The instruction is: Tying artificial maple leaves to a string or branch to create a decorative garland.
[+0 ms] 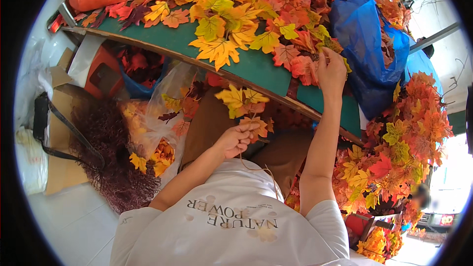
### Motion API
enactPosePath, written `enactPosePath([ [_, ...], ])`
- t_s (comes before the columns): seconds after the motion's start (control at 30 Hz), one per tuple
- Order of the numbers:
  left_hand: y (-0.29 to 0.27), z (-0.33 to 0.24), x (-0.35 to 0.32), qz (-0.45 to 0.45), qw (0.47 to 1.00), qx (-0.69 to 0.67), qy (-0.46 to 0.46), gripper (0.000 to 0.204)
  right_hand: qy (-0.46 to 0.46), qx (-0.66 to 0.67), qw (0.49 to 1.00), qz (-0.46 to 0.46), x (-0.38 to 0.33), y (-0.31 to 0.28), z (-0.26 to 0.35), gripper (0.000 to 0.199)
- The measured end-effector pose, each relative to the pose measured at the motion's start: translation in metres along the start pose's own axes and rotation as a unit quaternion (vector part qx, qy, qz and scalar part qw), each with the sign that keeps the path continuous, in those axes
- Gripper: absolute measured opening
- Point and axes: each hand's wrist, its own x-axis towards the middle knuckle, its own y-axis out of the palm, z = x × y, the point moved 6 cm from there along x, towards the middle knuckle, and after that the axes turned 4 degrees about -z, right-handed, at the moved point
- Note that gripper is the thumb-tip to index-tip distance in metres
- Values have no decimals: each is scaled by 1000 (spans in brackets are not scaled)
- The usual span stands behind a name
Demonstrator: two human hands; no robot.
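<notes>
My left hand (235, 140) is closed around the thin brown stem of an artificial maple leaf garland (256, 124), held above my lap. Yellow and orange leaves (232, 97) fan out beyond its fingers, and a loose length of the stem (253, 169) hangs down over my shirt. Farther to the right, my right hand (332, 71) reaches over the table edge, its fingers bent and pinched at a leaf in the pile. Red and yellow-green artificial leaves (303, 69) lie against those fingertips; exactly which piece they grip is partly hidden.
Heaped artificial leaves (217, 24) cover much of the green table (162, 39). A blue plastic bag (357, 44) stands at its right end. Leaf garlands (409, 138) hang at the right. Dark purple curly strands (111, 152), a cardboard box (64, 167) and a clear bag (162, 88) lie left.
</notes>
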Motion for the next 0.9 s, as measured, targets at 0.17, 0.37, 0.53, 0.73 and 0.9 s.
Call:
enactPosePath([
  [0.17, 2, -27, -4, 38, 997, -52, 46, 38, -2, -21, 999, 46, 5, 27, -54, 23],
  [0.37, 7, -30, -6, 71, 994, -55, 66, 37, 1, 68, 991, 117, -9, 47, -37, 23],
  [0.53, 5, -29, -7, 2, 995, -73, 70, 31, -27, 26, 991, 128, -9, 42, -28, 24],
  [0.73, 6, -25, -5, 30, 995, -54, 78, 29, -138, 14, 990, 19, 18, 18, 44, 29],
  [0.9, 9, -26, -4, 24, 997, -26, 72, 28, -322, -68, 944, 35, 21, 55, 91, 39],
])
